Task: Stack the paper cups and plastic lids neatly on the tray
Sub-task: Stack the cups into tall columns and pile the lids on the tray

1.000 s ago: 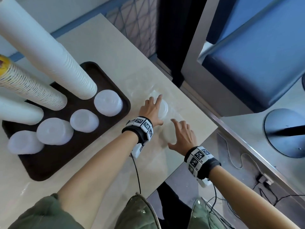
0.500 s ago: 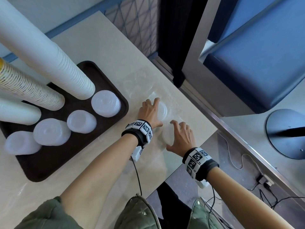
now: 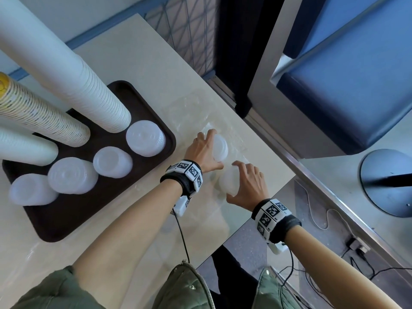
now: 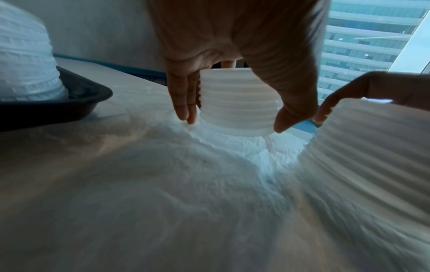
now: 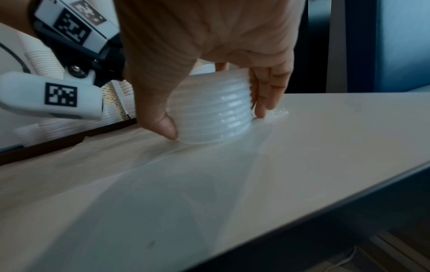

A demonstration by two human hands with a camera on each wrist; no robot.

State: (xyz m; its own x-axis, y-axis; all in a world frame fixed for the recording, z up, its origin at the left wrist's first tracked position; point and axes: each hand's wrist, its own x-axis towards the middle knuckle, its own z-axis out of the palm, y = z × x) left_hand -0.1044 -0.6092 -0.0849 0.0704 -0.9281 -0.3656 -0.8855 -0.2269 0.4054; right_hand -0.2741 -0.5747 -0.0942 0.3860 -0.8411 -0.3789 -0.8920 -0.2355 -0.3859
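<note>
Two short stacks of translucent plastic lids stand on the cream table, right of the dark brown tray [image 3: 66, 219]. My left hand [image 3: 205, 150] grips the farther lid stack [image 3: 220, 144] from above, thumb and fingers down its sides [image 4: 235, 108]. My right hand [image 3: 247, 184] grips the nearer lid stack [image 3: 228, 182] the same way [image 5: 209, 114]. On the tray stand three tall cup stacks: white [image 3: 66, 74], patterned [image 3: 40, 114] and white [image 3: 22, 148]. Several lid stacks [image 3: 111, 161] stand in front of them.
Crumpled clear plastic wrap [image 3: 189, 108] lies on the table beyond my left hand. The table edge [image 3: 278, 192] runs close by my right hand, with floor and cables [image 3: 323, 219] below. A blue seat [image 3: 345, 85] and a round base [image 3: 388, 181] are to the right.
Both hands have lowered and curled their fingers round the sides of the two lid stacks; a second ago the fingers lay stretched over the tops.
</note>
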